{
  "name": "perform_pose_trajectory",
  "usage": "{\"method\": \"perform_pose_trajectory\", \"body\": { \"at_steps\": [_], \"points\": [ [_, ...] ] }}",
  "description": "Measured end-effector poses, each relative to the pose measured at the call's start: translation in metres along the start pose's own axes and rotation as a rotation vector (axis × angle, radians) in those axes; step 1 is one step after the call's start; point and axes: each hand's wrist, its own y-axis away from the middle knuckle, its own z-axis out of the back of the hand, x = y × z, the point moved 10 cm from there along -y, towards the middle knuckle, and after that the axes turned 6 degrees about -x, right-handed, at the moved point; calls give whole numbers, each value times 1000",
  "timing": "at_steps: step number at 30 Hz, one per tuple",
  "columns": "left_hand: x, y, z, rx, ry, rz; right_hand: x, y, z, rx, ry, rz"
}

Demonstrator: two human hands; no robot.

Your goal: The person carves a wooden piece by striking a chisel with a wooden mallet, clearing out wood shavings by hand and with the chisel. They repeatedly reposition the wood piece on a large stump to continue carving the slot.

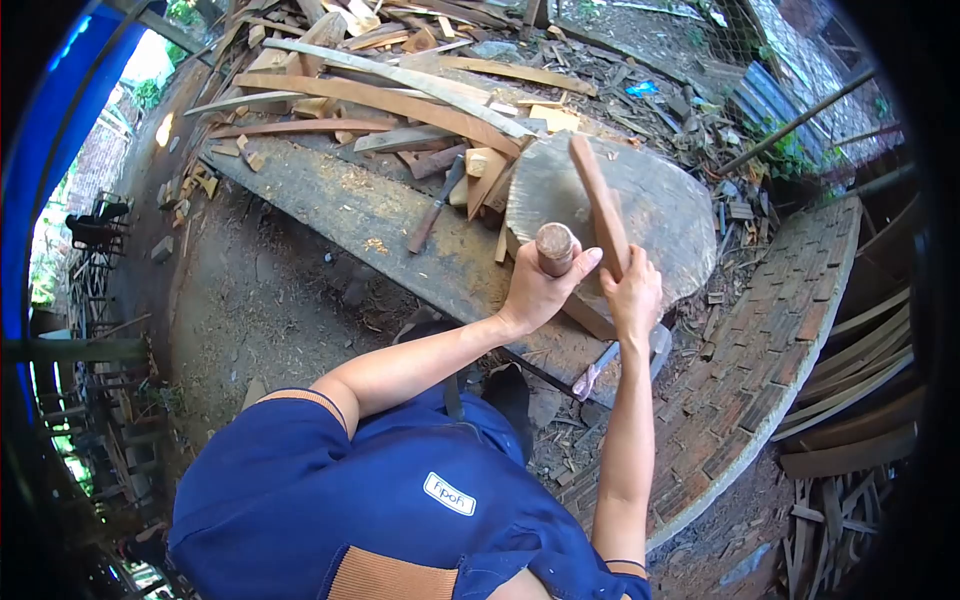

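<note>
My left hand (540, 292) is closed around a round wooden handle (553, 240), seen nearly end-on; whatever lies below its grip is hidden. Beside it, my right hand (634, 292) grips the near end of a curved piece of wood (598, 195). That piece slants up and away over the round chopping block (675, 215), a thick slice of log with a worn, grey top. Both hands are at the block's near side, close together.
A wooden-handled tool (437, 208) lies on the long bench (340, 200). Another tool with a pinkish grip (597, 370) rests near the bench edge. Long offcuts (380, 95) pile up behind. A low curved brick wall (740, 370) stands at the right, with stacked curved boards (860, 350) beyond.
</note>
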Motion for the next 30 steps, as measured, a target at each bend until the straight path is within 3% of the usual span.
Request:
{"method": "perform_pose_trajectory", "body": {
  "at_steps": [8, 12, 20, 30],
  "points": [
    [14, -2, -28, 58, -45, -10, -9, 0, -5, -33, -85, -27],
    [19, -8, -18, 21, -66, -30, -7, -3, -1, 1, -52, -52],
    [39, -15, 22, -131, 22, 113, -9, -1, -6, 23, -9, -57],
    [25, -65, 14, 30, 195, 45, -19, -2, -13, -19, 61, -79]
  ]
}}
